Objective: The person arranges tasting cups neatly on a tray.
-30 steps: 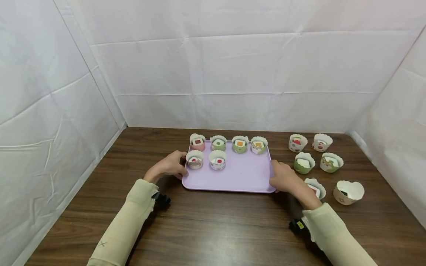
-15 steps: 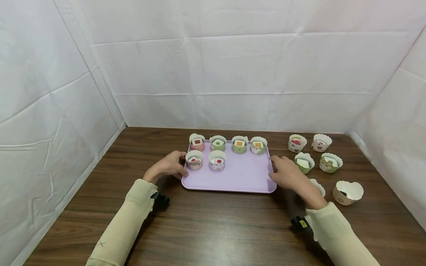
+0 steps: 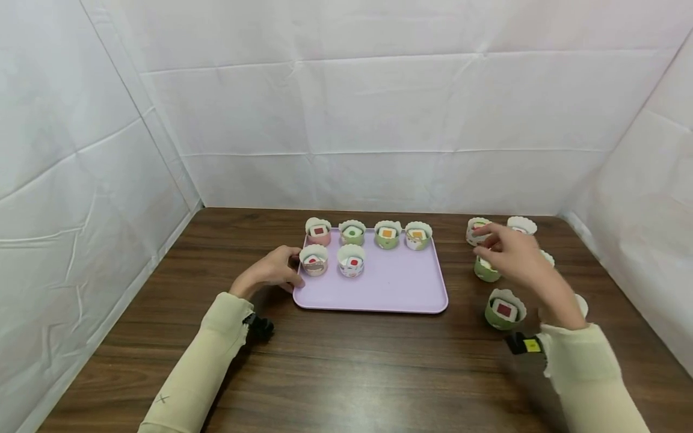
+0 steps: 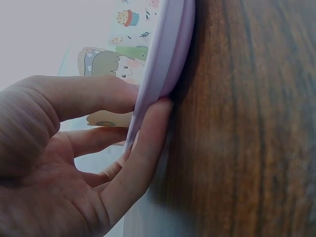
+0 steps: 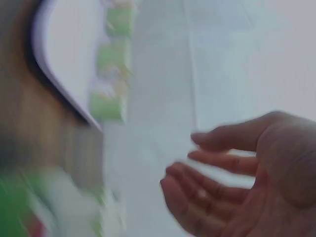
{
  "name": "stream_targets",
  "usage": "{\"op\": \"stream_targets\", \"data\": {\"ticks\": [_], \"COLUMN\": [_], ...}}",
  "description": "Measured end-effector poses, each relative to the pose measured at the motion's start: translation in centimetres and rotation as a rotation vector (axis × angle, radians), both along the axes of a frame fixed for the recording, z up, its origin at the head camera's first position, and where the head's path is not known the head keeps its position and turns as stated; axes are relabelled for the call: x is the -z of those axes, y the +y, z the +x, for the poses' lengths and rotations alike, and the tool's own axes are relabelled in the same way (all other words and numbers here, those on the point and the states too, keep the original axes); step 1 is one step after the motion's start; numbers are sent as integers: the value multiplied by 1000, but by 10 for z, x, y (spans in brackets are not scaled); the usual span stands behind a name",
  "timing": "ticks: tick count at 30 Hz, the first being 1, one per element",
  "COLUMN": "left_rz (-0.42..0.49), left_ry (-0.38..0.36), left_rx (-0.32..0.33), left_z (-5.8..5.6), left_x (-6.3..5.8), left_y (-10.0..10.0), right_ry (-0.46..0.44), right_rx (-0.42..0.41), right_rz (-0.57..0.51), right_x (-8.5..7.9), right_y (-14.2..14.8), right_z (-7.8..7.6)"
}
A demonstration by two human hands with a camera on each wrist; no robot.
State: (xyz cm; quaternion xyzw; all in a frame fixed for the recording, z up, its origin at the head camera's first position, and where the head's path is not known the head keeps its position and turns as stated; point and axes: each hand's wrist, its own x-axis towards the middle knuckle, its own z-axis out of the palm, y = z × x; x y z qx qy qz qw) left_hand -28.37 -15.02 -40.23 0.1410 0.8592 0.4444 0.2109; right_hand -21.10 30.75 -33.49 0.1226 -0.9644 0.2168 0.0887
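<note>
My left hand (image 3: 271, 269) pinches the left rim of a lilac tray (image 3: 397, 288); in the left wrist view, thumb and fingers grip the tray edge (image 4: 165, 59). Several paper baking cups, such as a pink one (image 3: 319, 239) and a green one (image 3: 387, 243), stand on the tray, each with a white piece with a coloured centre. My right hand (image 3: 522, 261) hovers over more such cups on the right, fingers loosely bent, holding nothing visible. Its fingertips are near a green cup (image 3: 485, 273) and a white patterned cup (image 3: 473, 239). The right wrist view is blurred.
A green cup (image 3: 502, 317) with a red-centred piece stands at the front right. Another white cup (image 3: 521, 225) is farther back; the right arm partly hides others. White cloth walls (image 3: 379, 120) enclose the dark wooden table (image 3: 357, 373).
My right hand has let go of the tray's right edge and moved right and up over the loose cups, uncovering the front green cup. The left hand stays on the tray.
</note>
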Motion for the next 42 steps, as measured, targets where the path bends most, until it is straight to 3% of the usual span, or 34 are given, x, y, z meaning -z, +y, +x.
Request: {"op": "stream_targets", "data": {"ticks": [5, 8, 12, 16, 20, 23, 25, 32, 38, 42], "left_rz": [-4, -19, -22, -19, -28, -30, -29, -27, -21, -24], "left_ry": [4, 11, 19, 15, 6, -1, -3, -5, -15, -18], "left_rx": [1, -5, -11, -13, -12, -15, -15, -17, -17, -18], "left_z": [0, 0, 0, 1, 1, 2, 2, 3, 1, 1], "left_x": [0, -1, 0, 0, -2, -2, -2, -2, -1, -1], "left_y": [-1, -1, -2, -3, -3, -3, -3, -2, -1, 0], "right_ry": [28, -25, -123, -231, -367, -471, -552, -791, -879, -882], "right_rx": [-30, -73, -85, -89, -188, -281, -293, -165, -139, -150], "right_rz": [-50, -81, -111, -67, -62, -135, -176, -324, -433, -412], "right_x": [-11, -10, -6, -3, 4, 9, 10, 17, 25, 28], "right_y": [49, 79, 108, 129, 147, 155, 158, 157, 156, 155], "right_z": [6, 11, 18, 23, 23, 24, 25, 29, 29, 28]}}
